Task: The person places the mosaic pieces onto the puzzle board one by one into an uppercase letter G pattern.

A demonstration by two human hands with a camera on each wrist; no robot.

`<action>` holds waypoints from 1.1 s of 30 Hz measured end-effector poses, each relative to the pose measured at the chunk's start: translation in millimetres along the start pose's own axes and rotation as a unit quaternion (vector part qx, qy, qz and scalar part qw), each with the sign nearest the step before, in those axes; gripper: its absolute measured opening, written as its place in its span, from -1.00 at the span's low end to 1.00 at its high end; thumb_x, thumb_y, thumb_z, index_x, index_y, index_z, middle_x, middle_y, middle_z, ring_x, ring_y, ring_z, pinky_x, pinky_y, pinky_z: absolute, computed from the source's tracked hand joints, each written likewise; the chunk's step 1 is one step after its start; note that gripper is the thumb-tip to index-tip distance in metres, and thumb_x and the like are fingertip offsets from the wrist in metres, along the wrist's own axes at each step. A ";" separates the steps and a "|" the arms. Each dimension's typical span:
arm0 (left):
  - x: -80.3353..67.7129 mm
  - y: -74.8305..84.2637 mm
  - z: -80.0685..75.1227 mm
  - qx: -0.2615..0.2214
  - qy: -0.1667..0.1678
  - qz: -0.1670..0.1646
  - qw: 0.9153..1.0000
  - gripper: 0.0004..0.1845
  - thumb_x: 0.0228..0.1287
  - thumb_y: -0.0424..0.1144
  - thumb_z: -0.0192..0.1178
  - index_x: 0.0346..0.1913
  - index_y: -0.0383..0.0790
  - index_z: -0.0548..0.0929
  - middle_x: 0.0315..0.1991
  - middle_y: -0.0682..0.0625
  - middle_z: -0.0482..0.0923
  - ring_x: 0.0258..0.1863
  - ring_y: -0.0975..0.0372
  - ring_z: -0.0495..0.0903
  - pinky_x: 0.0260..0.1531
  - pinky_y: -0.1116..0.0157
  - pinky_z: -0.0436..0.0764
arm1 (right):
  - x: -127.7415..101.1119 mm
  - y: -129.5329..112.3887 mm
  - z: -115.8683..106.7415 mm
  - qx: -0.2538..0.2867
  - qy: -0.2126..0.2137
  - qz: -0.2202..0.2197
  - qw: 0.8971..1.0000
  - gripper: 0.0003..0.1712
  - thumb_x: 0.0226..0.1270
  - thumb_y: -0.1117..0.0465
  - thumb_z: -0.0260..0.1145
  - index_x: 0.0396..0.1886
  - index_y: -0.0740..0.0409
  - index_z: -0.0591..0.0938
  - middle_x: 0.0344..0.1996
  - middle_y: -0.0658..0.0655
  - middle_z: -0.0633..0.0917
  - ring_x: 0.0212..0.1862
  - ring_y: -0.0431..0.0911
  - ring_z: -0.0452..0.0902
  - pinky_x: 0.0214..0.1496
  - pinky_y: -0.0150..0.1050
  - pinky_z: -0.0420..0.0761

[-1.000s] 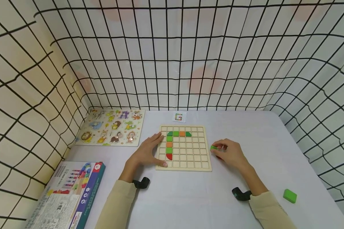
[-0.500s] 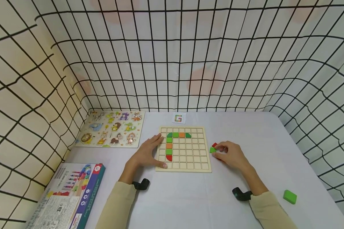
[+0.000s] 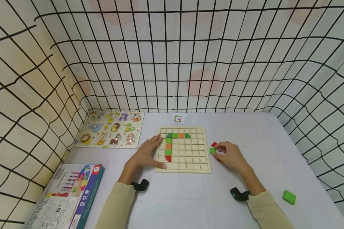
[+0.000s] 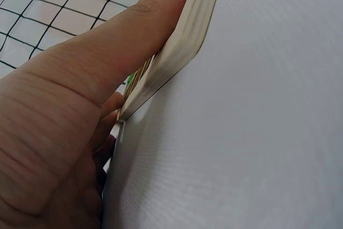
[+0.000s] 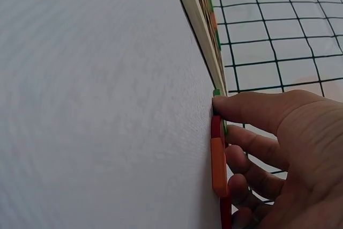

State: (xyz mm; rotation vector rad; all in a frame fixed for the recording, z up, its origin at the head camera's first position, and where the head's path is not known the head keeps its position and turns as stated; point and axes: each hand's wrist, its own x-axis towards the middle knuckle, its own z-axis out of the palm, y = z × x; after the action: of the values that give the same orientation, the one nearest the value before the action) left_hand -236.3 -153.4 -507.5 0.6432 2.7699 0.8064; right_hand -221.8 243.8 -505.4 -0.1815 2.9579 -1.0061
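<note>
A wooden grid board (image 3: 183, 149) lies flat near the middle of the pale worktop (image 3: 189, 197), its edges square to the person. Open worktop runs wide at 6 o'clock of the board and at 3 o'clock beyond the right hand, out to the netted cloth wall (image 3: 172, 63) that closes the worktop on three sides.

The left hand (image 3: 147, 154) lies on the board's 9 o'clock edge, fingers straight and spread, thumb tip at the near left corner; the left wrist view shows the thumb (image 4: 134, 30) pressed along the board's side (image 4: 182, 46). It grips nothing.

The right hand (image 3: 228, 155) rests just off the board's 3 o'clock edge, fingers curled loosely over loose pieces. A small green square piece (image 3: 212, 150) sits at the fingertips, between the hand and the board, nearly touching the board's edge. A red piece (image 3: 214, 144) lies just at 12 o'clock of it. The right wrist view shows the fingertip (image 5: 236, 105) on the green piece (image 5: 217, 93), with an orange piece (image 5: 218, 164) under the hand.

On the board I count seven pieces set in: four green, two orange, one red half-round. One larger green block (image 3: 289, 197) lies apart at 4 o'clock. One animal puzzle (image 3: 110, 128) lies at 10 o'clock, one toy box (image 3: 66, 197) at 8 o'clock, one small pattern card (image 3: 179, 118) at 12 o'clock.
</note>
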 end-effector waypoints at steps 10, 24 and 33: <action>-2.2 0.1 -1.1 -0.002 0.001 -0.006 1.000 0.37 -0.21 0.34 0.61 0.66 -0.02 0.10 0.71 0.12 -0.16 0.70 0.07 -0.15 0.66 -0.09 -0.07 | -0.3 -4.7 -3.5 0.015 0.017 -0.023 0.999 -0.67 0.25 0.10 0.53 -0.08 0.18 0.76 -0.29 0.08 0.66 -0.20 -0.02 0.43 -0.19 -0.22 0.43; -1.6 -2.5 1.6 -0.002 0.006 0.003 1.000 0.37 -0.22 0.36 0.61 0.66 -0.05 0.12 0.71 0.09 -0.14 0.70 0.04 -0.14 0.66 -0.09 -0.06 | 1.4 -40.1 3.5 0.050 -0.006 -0.033 0.998 -0.67 0.26 0.10 0.53 -0.04 0.14 0.75 -0.23 0.07 0.69 -0.09 0.00 0.52 0.03 -0.13 0.54; -0.9 -1.5 0.6 -0.006 0.004 0.006 1.000 0.37 -0.21 0.36 0.60 0.66 -0.06 0.12 0.71 0.07 -0.14 0.70 0.06 -0.15 0.67 -0.07 -0.08 | 6.7 -66.2 21.6 0.057 -0.024 -0.047 0.997 -0.67 0.22 0.05 0.56 -0.07 0.06 0.75 -0.28 0.02 0.63 -0.13 -0.02 0.44 -0.12 -0.21 0.45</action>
State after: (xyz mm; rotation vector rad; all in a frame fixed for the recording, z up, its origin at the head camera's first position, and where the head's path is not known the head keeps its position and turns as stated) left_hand -235.9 -154.6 -508.8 0.6579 2.7687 0.8279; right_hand -220.4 177.9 -482.1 -0.3395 2.8637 -1.1607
